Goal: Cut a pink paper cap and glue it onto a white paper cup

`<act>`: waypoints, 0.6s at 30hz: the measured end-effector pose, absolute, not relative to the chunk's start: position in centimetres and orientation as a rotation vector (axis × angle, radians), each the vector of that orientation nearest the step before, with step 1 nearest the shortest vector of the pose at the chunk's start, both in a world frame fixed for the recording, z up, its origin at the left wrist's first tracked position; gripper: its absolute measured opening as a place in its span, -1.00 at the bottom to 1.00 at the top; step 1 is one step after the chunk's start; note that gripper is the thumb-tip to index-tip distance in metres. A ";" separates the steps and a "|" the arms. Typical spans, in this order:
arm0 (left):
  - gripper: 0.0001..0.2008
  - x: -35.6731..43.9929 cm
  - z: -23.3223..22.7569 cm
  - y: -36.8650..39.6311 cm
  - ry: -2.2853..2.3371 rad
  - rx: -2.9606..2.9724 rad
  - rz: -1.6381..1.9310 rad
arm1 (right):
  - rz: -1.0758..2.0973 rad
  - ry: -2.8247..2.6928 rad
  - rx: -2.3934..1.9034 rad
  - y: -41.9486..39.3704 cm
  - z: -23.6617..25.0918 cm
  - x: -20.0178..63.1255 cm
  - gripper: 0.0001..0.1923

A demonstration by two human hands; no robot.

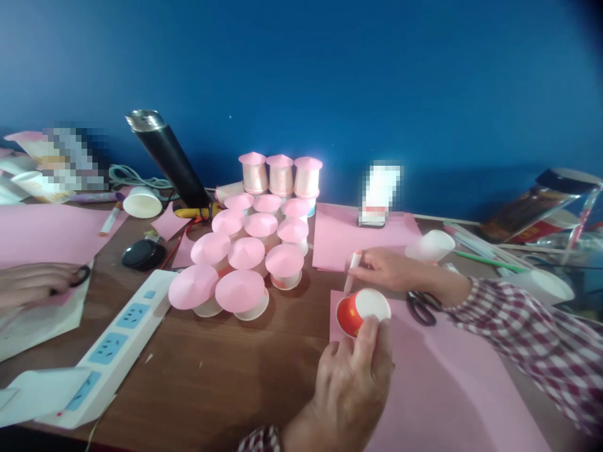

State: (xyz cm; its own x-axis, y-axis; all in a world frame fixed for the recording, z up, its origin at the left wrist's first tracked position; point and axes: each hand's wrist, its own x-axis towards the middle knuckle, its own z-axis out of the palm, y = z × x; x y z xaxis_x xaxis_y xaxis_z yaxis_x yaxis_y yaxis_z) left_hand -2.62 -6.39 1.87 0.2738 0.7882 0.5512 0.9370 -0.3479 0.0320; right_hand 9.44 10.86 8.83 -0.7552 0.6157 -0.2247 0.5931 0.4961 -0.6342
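Note:
My left hand [355, 370] grips a red and white paper cup [349, 316] on the edge of a pink paper sheet [452, 376], thumb and fingers pressed to its near side. Just beyond it, my right hand [389, 267] pinches a white, orange-tinted marker [352, 273], its lower end close to the cup. A pair of scissors [421, 309] lies below my right wrist. Left of my hands stand several upturned paper cups topped with pink paper cones [240, 290], grouped in rows.
Another person's hand [28, 282] holds black-handled scissors [81, 276] at the far left. A white power strip [117, 345] crosses the left side. A black flask [164, 154], a lit phone [379, 194] and a dark-lidded jar [541, 201] stand along the blue wall.

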 end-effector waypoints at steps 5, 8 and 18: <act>-0.60 -2.7 2.3 -6.1 -1.548 -2.260 -0.754 | 0.941 -2.611 -1.204 10.1 8.0 11.5 -0.59; -0.55 -2.9 2.3 -5.9 -1.514 -2.247 -0.761 | 0.936 -2.499 -1.215 9.3 7.3 12.6 -0.62; -0.55 -3.6 3.8 -5.4 -1.477 -2.263 -0.726 | 1.003 -2.162 -1.110 5.0 6.2 15.2 -0.57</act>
